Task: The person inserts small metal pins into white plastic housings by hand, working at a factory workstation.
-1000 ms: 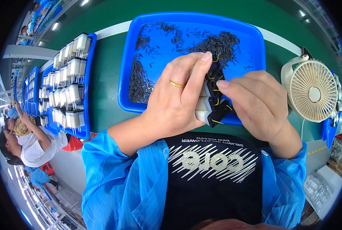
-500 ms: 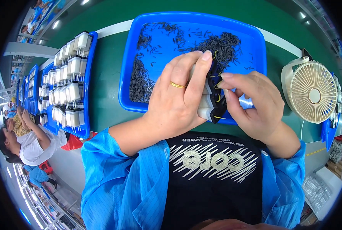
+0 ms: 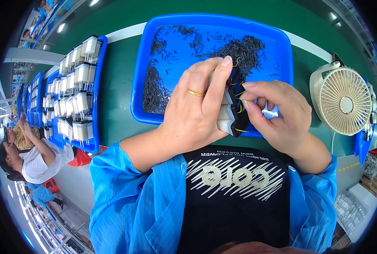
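My left hand (image 3: pixel 188 101), wearing a gold ring, is wrapped round a row of several white blocks (image 3: pixel 225 113) with black ends. Thin yellow leads (image 3: pixel 240 109) stick out of those black ends, which face right. Close against them, my right hand (image 3: pixel 283 112) has its thumb and forefinger bent in a pinch beside one lead; whatever lies between the fingertips is too small to make out. Beneath both hands is a blue tray (image 3: pixel 214 18) holding short black tubes (image 3: pixel 248 47), heaped at the back right and along the left side. My left hand hides part of it.
Left of the blue tray, another blue tray (image 3: pixel 96 93) carries rows of white blocks (image 3: pixel 82 101) with metal pins. A cream fan (image 3: pixel 345 103) stands at the right on the green table (image 3: pixel 116 97). Farther left sits a person in white (image 3: pixel 44 163).
My right thumb and forefinger have shifted slightly left, nearer the black ends. My left hand and the blocks have hardly moved.
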### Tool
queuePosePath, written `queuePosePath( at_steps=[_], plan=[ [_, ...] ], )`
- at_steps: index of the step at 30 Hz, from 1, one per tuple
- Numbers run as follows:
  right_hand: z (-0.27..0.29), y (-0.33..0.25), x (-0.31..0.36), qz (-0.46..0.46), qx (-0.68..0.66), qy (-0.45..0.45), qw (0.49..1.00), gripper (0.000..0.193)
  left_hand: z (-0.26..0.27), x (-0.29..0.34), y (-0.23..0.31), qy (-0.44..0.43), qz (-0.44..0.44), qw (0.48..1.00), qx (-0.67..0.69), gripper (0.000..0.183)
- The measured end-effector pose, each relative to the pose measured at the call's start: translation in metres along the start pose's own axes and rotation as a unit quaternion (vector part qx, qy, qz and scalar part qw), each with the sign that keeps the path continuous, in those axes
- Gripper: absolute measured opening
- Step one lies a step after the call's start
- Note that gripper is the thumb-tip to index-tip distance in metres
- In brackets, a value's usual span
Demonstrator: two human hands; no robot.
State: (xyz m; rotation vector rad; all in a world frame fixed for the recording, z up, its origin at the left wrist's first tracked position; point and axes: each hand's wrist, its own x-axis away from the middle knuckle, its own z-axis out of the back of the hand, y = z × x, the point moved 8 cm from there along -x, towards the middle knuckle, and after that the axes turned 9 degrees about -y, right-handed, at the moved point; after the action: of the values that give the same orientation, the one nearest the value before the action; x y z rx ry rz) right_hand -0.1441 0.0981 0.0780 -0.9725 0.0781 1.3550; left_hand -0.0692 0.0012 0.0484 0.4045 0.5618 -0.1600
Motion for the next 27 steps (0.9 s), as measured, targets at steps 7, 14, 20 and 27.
queuePosePath(
  at_steps=[7, 14, 20, 27],
  plan=[
    [-0.009, 0.015, 0.013, -0.037, -0.108, 0.033, 0.993, 0.035, 0.001, -0.002, 0.001, 0.009, 0.002, 1.000, 0.002, 0.086],
    [-0.012, 0.022, 0.011, -0.074, -0.176, 0.006, 0.981, 0.034, 0.000, 0.000, 0.003, 0.015, -0.024, 0.999, -0.041, 0.094],
    [-0.016, 0.035, 0.007, -0.172, -0.224, -0.090, 0.955, 0.036, -0.005, 0.000, 0.003, 0.002, -0.048, 0.998, -0.037, 0.093],
    [-0.016, 0.053, 0.005, -0.230, -0.294, -0.122, 0.920, 0.038, -0.007, -0.001, 0.009, -0.015, -0.069, 0.997, 0.011, 0.096]
  ],
)
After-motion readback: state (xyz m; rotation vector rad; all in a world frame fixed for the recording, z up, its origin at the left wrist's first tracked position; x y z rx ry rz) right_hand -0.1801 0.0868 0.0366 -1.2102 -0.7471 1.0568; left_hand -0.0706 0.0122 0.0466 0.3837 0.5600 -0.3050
